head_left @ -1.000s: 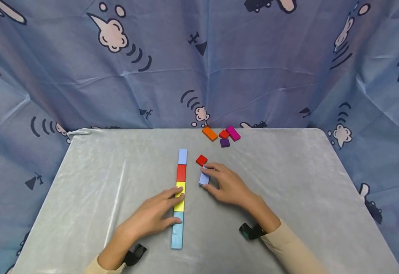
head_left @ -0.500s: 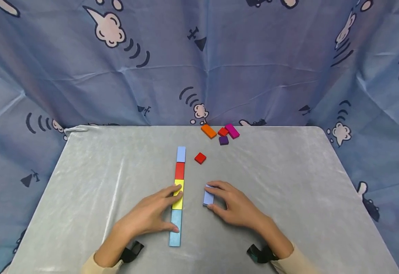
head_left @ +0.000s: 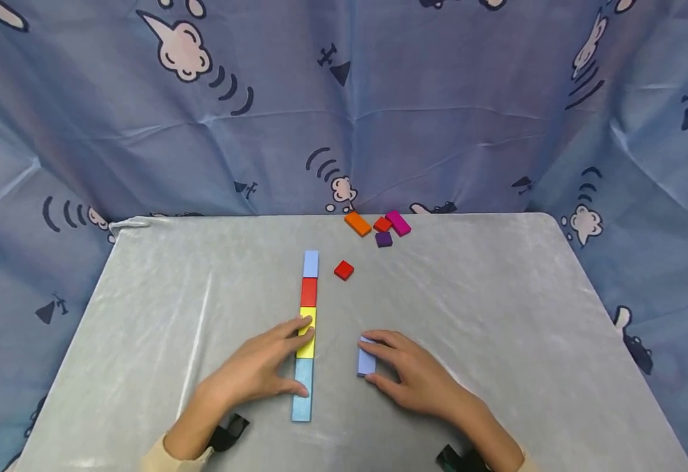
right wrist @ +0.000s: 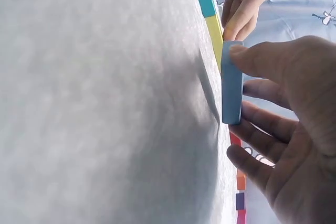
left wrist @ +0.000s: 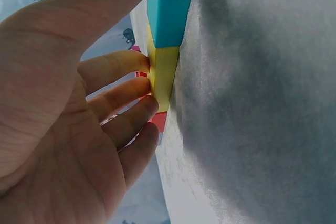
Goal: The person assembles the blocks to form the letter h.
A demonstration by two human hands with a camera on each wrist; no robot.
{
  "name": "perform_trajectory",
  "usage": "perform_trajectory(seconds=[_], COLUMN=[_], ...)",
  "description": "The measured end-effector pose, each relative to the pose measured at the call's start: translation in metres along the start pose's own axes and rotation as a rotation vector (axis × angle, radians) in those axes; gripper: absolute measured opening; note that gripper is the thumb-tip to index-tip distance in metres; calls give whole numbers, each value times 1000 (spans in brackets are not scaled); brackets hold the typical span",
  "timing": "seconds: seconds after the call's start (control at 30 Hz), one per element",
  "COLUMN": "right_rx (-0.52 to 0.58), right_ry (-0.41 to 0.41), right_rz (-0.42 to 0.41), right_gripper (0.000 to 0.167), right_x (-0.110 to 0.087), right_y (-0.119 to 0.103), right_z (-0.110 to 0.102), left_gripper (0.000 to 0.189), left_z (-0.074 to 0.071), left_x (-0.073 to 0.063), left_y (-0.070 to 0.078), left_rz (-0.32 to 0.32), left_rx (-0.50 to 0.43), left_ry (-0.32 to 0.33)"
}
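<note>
My right hand (head_left: 420, 377) pinches a periwinkle-blue block (head_left: 366, 358) lengthwise, thumb at its near end and fingertips at its far end. In the right wrist view the same block (right wrist: 232, 87) appears close over the cloth, with a shadow beside it. To its left runs a straight row of blocks: a turquoise one (head_left: 302, 408) nearest, then a yellow (head_left: 305, 351), a red (head_left: 309, 292) and a periwinkle one (head_left: 311, 263) farthest. My left hand (head_left: 252, 370) rests along the row, fingertips on the yellow block and thumb over the turquoise one.
A loose red block (head_left: 344, 270) lies right of the row's far end. At the table's back edge are an orange block (head_left: 358, 223), a small red-orange block (head_left: 382, 224), a purple block (head_left: 384, 240) and a magenta block (head_left: 399, 223). A patterned blue curtain (head_left: 438, 131) hangs behind the table.
My right hand has drawn the periwinkle block toward me and slightly right, away from the loose red block. My left hand has stayed at the row, its thumb a little lower.
</note>
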State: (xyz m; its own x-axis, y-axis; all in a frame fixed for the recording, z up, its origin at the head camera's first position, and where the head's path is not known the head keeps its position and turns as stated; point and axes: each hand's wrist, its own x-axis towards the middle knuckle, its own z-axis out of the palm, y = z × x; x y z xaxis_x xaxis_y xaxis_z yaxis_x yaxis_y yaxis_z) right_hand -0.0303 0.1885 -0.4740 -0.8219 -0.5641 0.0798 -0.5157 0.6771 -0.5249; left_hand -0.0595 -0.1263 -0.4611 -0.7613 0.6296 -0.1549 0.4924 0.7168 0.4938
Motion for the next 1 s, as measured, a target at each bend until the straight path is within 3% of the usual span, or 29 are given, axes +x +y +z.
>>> perform_trajectory(seconds=[0.5, 0.73, 1.0], right_rx=[-89, -107, -142], right_ry=[117, 118, 225], right_rz=[-104, -113, -172], right_gripper=[58, 60, 54], right_x=[-30, -33, -37], right_y=[-3, -5, -6], right_z=[13, 20, 24], left_gripper=[98, 98, 97], left_z=[-2, -3, 0], left_x=[-2, -3, -2], left_y=[0, -4, -3], left_rz=[7, 7, 14], left_rx=[-11, 2, 1], left_ry=[-2, 6, 6])
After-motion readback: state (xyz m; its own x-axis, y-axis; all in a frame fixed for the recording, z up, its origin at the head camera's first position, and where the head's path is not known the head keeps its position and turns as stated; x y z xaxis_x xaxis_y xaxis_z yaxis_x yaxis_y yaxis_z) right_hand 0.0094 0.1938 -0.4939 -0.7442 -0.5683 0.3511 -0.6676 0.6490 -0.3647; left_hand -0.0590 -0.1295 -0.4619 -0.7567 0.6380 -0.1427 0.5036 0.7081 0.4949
